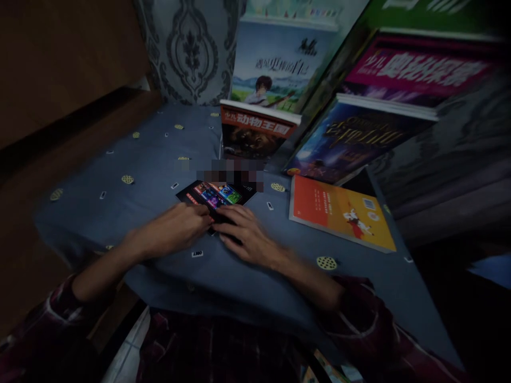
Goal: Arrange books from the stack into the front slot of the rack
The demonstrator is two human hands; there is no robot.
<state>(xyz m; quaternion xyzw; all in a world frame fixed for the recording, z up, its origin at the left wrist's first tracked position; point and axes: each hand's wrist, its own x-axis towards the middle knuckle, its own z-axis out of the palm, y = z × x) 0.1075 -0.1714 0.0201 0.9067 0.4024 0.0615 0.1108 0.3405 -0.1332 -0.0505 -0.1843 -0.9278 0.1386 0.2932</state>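
A dark book with small colourful pictures on its cover lies flat on the cloth-covered table. At its near left edge is my left hand, its fingers curled in and closed; whatever they pinch is hidden. My right hand rests on the book's near right part, fingers stretched out and slightly apart. Both hands cover the book's near corner. Just behind, a red-brown book with a lion on its cover stands upright; a pixelated patch hides where it comes close to the dark book.
An orange and yellow book lies flat on the right of the blue patterned tablecloth. Behind it lean a dark blue book and a magenta book. A pale blue book stands at the back. Brown wood furniture borders the left.
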